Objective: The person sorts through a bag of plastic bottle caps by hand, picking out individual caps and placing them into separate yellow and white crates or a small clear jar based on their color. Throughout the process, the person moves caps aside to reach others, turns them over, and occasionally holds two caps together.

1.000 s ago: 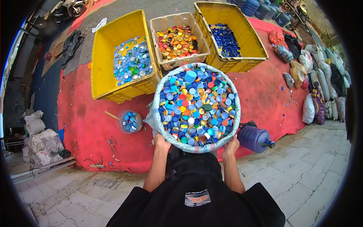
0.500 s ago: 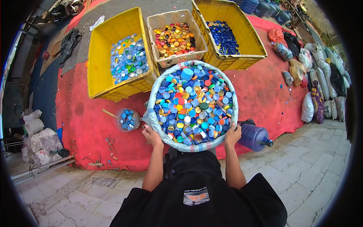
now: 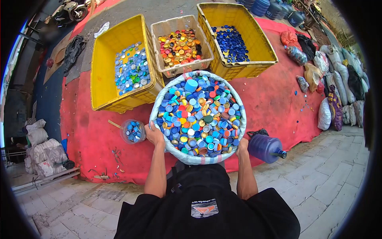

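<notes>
A wide, round woven sack (image 3: pixel 199 159) with a pale rolled rim is in front of my body, heaped with mixed bottle caps (image 3: pixel 199 119) in blue, orange, yellow, white and green. My left hand (image 3: pixel 154 134) is closed on the sack's left edge, thumb toward the rim. On the lower right side, my right hand (image 3: pixel 242 147) grips the sack, its fingers mostly hidden under it. One large light-blue cap (image 3: pixel 191 85) sits on top of the heap near the far rim.
Beyond the sack are a left yellow crate (image 3: pixel 131 104) with light-blue caps, a pale crate (image 3: pixel 182 70) with orange and red caps, and a right yellow crate (image 3: pixel 248 69) with dark-blue caps. A clear tub (image 3: pixel 133 131) and a water jug (image 3: pixel 266 149) flank the sack.
The sack has shifted slightly left and toward me in view, its far rim now apart from the pale crate. My left hand is higher on the rim; my right hand sits lower, further underneath.
</notes>
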A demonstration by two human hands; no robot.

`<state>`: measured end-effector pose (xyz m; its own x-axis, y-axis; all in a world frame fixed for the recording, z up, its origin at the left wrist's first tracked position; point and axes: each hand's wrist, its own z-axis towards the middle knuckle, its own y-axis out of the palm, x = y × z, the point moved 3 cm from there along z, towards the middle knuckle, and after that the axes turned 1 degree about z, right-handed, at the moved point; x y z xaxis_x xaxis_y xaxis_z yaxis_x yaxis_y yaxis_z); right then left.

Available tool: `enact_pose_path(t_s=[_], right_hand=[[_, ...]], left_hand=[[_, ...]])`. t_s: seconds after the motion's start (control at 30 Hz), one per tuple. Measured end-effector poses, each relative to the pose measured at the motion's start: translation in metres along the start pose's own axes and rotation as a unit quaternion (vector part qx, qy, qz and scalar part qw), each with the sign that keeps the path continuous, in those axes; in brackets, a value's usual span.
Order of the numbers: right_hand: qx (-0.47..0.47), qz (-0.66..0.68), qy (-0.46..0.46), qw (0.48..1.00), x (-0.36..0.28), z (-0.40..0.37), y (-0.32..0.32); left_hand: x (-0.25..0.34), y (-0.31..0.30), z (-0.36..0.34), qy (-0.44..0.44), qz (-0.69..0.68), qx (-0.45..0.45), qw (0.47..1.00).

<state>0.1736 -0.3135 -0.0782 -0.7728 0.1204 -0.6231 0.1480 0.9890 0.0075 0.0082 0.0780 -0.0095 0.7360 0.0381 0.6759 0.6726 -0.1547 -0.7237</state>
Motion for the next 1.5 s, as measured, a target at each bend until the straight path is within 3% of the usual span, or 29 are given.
enact_pose_path(t_s=[0.03, 0.07, 0.17, 0.27, 0.33, 0.4, 0.5, 0.6, 0.7, 0.73, 0.83, 0.87, 0.97, 1.0, 1.1, 1.2, 1.3, 1.5], right_hand=[[0.039, -0.121, -0.060, 0.990, -0.004, 0.006, -0.003], [0.107, -0.322, -0.120, 0.933, -0.010, 0.013, -0.010], [0.178, -0.424, -0.179, 0.870, -0.062, -0.027, -0.002], [0.162, -0.323, -0.308, 0.880, -0.087, 0.009, -0.010], [0.108, -0.274, -0.310, 0.904, -0.120, 0.016, 0.016], [0.044, -0.307, -0.318, 0.896, -0.153, 0.005, 0.056], [-0.011, -0.489, -0.356, 0.796, -0.165, 0.016, 0.093], [0.055, -0.576, -0.381, 0.721, -0.163, 0.034, 0.100], [-0.032, -0.394, -0.232, 0.889, -0.137, 0.118, 0.078], [-0.117, -0.201, -0.076, 0.970, -0.151, 0.084, 0.084], [-0.167, -0.012, 0.127, 0.978, -0.149, 0.075, 0.084], [-0.167, -0.039, 0.148, 0.974, -0.136, 0.095, 0.079], [-0.070, -0.298, -0.007, 0.952, -0.125, 0.136, 0.081], [-0.007, -0.474, -0.145, 0.869, -0.129, 0.136, 0.084], [0.053, -0.530, -0.248, 0.809, -0.145, 0.099, 0.087], [0.012, -0.339, -0.302, 0.891, -0.145, 0.092, 0.069], [-0.036, -0.270, -0.313, 0.910, -0.137, 0.074, 0.058], [-0.054, -0.371, -0.326, 0.868, -0.101, 0.032, 0.050]], left_hand=[[0.000, 0.001, 0.004, -0.018, -0.022, -0.011, 1.000], [-0.003, 0.001, 0.006, -0.039, -0.044, -0.024, 0.998], [-0.023, 0.011, 0.017, -0.066, -0.155, -0.067, 0.983], [-0.018, 0.006, 0.017, -0.015, -0.128, -0.068, 0.989], [-0.019, 0.008, 0.015, -0.009, -0.108, -0.044, 0.993], [-0.017, 0.009, 0.014, -0.005, -0.096, -0.027, 0.995], [-0.015, 0.008, 0.010, -0.007, -0.087, -0.016, 0.996], [-0.014, 0.008, 0.011, -0.005, -0.083, -0.009, 0.997], [-0.020, 0.010, 0.013, -0.001, -0.093, -0.012, 0.996], [-0.021, 0.010, 0.013, -0.003, -0.102, -0.015, 0.995], [-0.026, 0.009, 0.014, -0.016, -0.149, -0.045, 0.988], [-0.028, 0.009, 0.013, -0.023, -0.169, -0.056, 0.984], [-0.023, 0.008, 0.008, -0.012, -0.189, -0.045, 0.981], [-0.020, 0.008, 0.007, -0.007, -0.176, -0.023, 0.984], [-0.018, 0.008, 0.009, 0.020, -0.122, -0.029, 0.992], [-0.018, 0.005, 0.004, 0.079, -0.078, -0.017, 0.994], [-0.018, 0.005, 0.012, 0.107, -0.038, -0.018, 0.993], [-0.037, 0.016, 0.018, 0.106, -0.033, -0.027, 0.993]])
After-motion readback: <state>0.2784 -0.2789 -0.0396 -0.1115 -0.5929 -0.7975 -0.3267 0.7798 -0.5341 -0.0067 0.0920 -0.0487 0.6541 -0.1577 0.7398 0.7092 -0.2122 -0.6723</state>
